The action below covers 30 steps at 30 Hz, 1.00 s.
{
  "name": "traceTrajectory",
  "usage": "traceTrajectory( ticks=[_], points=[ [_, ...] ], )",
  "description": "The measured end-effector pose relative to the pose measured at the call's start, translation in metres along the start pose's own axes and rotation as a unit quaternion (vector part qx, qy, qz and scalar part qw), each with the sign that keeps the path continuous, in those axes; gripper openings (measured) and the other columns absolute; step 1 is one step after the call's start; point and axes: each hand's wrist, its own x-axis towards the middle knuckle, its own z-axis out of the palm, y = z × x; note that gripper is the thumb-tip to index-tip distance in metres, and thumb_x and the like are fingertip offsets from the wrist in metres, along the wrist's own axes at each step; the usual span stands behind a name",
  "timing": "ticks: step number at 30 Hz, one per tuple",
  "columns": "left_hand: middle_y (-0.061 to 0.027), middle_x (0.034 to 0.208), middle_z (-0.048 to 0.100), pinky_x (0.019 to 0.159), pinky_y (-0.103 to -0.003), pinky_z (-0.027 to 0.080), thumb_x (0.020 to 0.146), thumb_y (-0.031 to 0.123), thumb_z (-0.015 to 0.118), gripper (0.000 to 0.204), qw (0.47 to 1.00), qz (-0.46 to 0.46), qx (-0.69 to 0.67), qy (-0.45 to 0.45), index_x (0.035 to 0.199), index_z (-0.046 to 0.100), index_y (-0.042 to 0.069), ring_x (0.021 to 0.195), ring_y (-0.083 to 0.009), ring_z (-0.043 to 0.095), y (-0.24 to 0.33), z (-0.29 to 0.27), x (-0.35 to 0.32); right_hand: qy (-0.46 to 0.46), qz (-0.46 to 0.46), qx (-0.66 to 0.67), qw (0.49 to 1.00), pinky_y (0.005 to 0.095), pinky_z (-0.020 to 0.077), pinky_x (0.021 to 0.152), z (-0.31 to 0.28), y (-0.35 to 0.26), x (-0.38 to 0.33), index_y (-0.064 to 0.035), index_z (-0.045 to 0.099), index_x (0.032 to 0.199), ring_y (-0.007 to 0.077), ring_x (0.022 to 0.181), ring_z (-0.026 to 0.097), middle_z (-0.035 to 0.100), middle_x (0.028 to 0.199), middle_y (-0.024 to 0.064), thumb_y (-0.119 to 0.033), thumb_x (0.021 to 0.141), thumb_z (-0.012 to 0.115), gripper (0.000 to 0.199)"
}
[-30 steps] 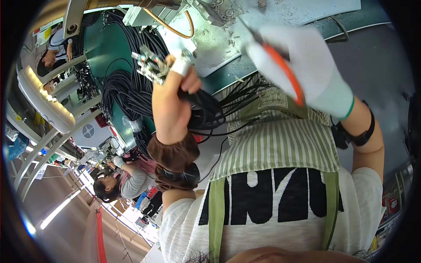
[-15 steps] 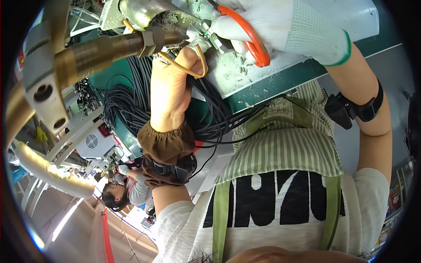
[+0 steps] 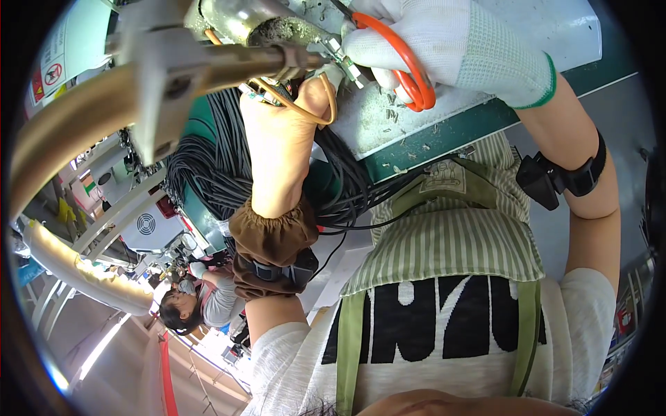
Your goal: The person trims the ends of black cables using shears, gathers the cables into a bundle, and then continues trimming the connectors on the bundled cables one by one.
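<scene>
My left hand [image 3: 281, 132] is bare, its forearm in a brown sleeve cover. Its thumb and fingers close around the end of a small silvery metal connector [image 3: 345, 64]; some fingers are hidden behind the thumb and a metal pipe. A stiff tan loop [image 3: 326, 100] lies across the thumb. My right hand [image 3: 423, 41] wears a white knitted glove with a green cuff. It grips red-handled scissors [image 3: 388, 41], whose dark blades point to the upper left, partly out of view. The gloved fingertips are right beside the connector.
A brass-coloured pipe with a metal clamp [image 3: 163, 83] crosses at upper left. Coiled black cables [image 3: 208, 159] lie on the green bench beside my left forearm. Small clippings [image 3: 392, 111] litter the white sheet [image 3: 368, 132]. A co-worker [image 3: 208, 298] sits at lower left.
My left hand and forearm have shifted slightly right. The scissors and my right hand have moved a little right and down. The pipe and clamp now appear higher and further right.
</scene>
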Motion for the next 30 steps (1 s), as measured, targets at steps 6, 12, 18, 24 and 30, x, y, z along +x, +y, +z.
traceTrajectory(
  ticks=[6,12,18,24,30],
  points=[
    [0.0056,0.066,0.05,0.054,-0.022,0.038,0.076,0.05,0.076,0.048,1.0,0.018,0.0,0.016,0.082,0.057,0.006,0.058,-0.0049,0.043,-0.001,0.006,0.002,0.074,-0.209,-0.227,0.948,0.038,0.0427,0.061,0.015,0.025,-0.009,-0.0116,0.053,0.075,0.0276,0.065,0.053,0.049,0.068,0.0076,-0.018,0.071,0.061,0.011],
    [0.0048,0.067,0.05,0.055,-0.022,0.037,0.078,0.05,0.074,0.047,1.0,0.01,0.007,-0.012,0.082,0.056,0.006,0.059,-0.005,0.044,0.001,0.004,0.0,-0.096,0.081,0.093,0.988,0.0365,0.0434,0.062,-0.007,-0.001,0.0,-0.0103,0.054,0.075,0.0268,0.066,0.055,0.051,0.068,0.0075,-0.017,0.072,0.062,0.011],
    [0.0027,0.066,0.042,0.05,-0.025,0.032,0.09,0.015,0.061,0.019,0.983,-0.028,-0.163,-0.081,0.077,0.049,0.006,0.055,-0.0081,0.037,0.0,0.008,0.01,0.01,0.077,0.087,0.993,0.0364,0.0433,0.057,-0.004,0.002,-0.005,-0.0075,0.056,0.075,0.0254,0.063,0.056,0.052,0.065,0.0083,-0.016,0.076,0.062,0.011],
    [-0.0026,0.071,0.055,0.054,-0.025,0.041,0.093,0.016,0.058,0.018,0.971,-0.051,-0.208,0.102,0.098,0.057,-0.001,0.058,-0.0122,0.05,0.006,0.009,-0.024,-0.049,0.476,0.316,0.819,0.0276,0.0412,0.047,-0.034,-0.045,-0.012,-0.0006,0.061,0.089,0.0081,0.051,0.055,0.054,0.059,0.0026,-0.022,0.089,0.059,0.022],
    [-0.0043,0.08,0.059,0.06,-0.025,0.046,0.091,0.004,0.054,0.016,0.978,-0.073,-0.149,-0.126,0.106,0.055,-0.002,0.066,-0.011,0.056,0.018,0.007,-0.067,-0.068,0.48,0.126,0.866,0.0277,0.041,0.05,-0.037,-0.088,-0.009,-0.0008,0.061,0.089,0.0109,0.052,0.054,0.055,0.061,0.0049,-0.018,0.084,0.064,0.018]
  ],
)
